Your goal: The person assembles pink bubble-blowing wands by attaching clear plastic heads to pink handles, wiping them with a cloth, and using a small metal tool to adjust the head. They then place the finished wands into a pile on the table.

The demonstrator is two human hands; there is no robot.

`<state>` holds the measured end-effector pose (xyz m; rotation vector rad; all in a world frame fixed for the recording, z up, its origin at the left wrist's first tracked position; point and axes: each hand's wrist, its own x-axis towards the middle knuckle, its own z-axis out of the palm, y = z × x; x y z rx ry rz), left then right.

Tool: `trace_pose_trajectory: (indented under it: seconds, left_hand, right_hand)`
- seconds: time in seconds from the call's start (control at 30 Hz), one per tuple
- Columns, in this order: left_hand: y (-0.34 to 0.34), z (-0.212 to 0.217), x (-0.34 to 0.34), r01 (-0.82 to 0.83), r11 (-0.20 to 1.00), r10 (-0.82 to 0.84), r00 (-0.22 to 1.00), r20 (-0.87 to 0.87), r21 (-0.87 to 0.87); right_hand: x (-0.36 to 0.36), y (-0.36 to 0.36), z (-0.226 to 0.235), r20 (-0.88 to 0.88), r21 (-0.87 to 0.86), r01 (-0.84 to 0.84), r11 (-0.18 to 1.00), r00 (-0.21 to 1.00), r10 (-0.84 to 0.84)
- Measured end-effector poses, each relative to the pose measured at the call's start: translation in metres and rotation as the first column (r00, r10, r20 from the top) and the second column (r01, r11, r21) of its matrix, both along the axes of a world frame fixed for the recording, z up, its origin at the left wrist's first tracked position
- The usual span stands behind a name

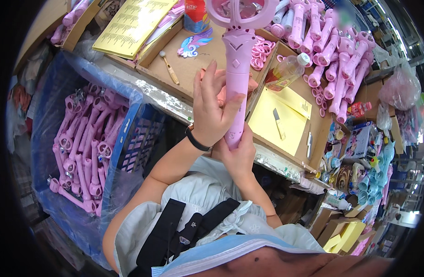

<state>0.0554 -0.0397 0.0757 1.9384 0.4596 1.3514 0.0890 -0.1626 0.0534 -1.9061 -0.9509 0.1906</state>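
Observation:
I hold a pink plastic toy wand (238, 55) upright in front of me, its ring-shaped head at the top edge of the view. My right hand (237, 154) grips the bottom of the handle. My left hand (212, 108) is wrapped around the handle's middle, thumb pressed on its front, a black band on the wrist. Behind the wand lies a shallow cardboard tray (189, 64) holding a pastel wing-shaped piece (193, 45) and a small wooden-handled tool (169, 67).
A blue crate (129, 138) lined with clear plastic at my left holds several pink wands (85, 143). More wands (332, 51) pile at the upper right, near a bottle of yellow liquid (288, 69), pink rings (260, 51), yellow paper pads (279, 117) and a knife. Boxes and toys crowd the right.

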Motion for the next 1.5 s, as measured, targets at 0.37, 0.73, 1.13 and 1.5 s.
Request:
trace_pose_trajectory:
  seconds: [0.37,0.73,1.13,1.5]
  left_hand:
    - [0.002,-0.002,0.019,0.885,-0.168,-0.230,0.392,0.891,-0.433]
    - [0.004,-0.015,-0.004,0.819,-0.030,-0.670,0.409,0.620,-0.573]
    - [-0.027,0.004,-0.010,0.126,0.933,-0.165,0.982,-0.088,-0.336]
    - [0.014,-0.009,-0.017,0.814,0.110,-0.244,0.578,0.779,-0.570]
  right_hand:
    - [-0.008,-0.017,0.008,-0.478,0.123,-0.301,0.946,0.817,0.322]
    - [-0.011,-0.023,0.012,-0.485,0.148,-0.364,0.920,0.784,0.388]
    - [-0.006,-0.014,0.004,-0.172,-0.028,-0.088,0.996,0.982,0.082]
    - [-0.009,-0.025,-0.012,-0.666,0.181,-0.430,0.885,0.608,0.432]
